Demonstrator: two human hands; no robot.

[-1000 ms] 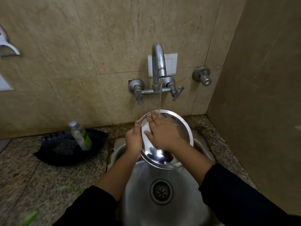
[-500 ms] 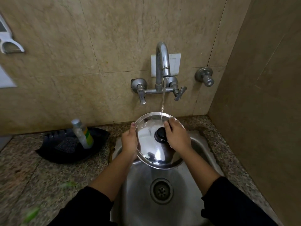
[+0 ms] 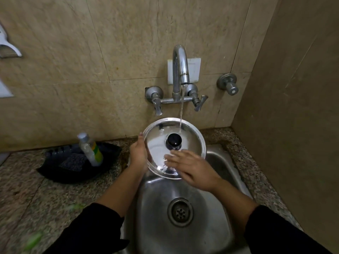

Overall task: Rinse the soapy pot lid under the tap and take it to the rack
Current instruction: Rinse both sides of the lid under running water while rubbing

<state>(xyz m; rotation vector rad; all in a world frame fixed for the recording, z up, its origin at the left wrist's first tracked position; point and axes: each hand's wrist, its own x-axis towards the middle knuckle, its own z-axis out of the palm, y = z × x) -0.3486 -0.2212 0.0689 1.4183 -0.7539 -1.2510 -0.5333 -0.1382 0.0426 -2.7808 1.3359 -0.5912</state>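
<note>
A round steel pot lid (image 3: pixel 190 142) with a black knob (image 3: pixel 173 139) is tilted over the steel sink (image 3: pixel 216 204), knob side facing me. Water runs from the chrome tap (image 3: pixel 180 66) onto the lid's upper part just right of the knob. My left hand (image 3: pixel 138 155) grips the lid's left rim. My right hand (image 3: pixel 192 168) lies flat on the lid's lower face with fingers spread, slightly blurred. No rack is in view.
A black tray (image 3: pixel 73 162) with a clear dish-soap bottle (image 3: pixel 90 148) sits on the speckled granite counter (image 3: pixel 36 198) left of the sink. A side wall (image 3: pixel 293 107) closes the right. Another valve (image 3: pixel 228 84) juts from the tiled back wall.
The lid was turned from underside to knob side facing me. My right hand slid from beside the knob down to the lid's lower face. The left hand kept its grip.
</note>
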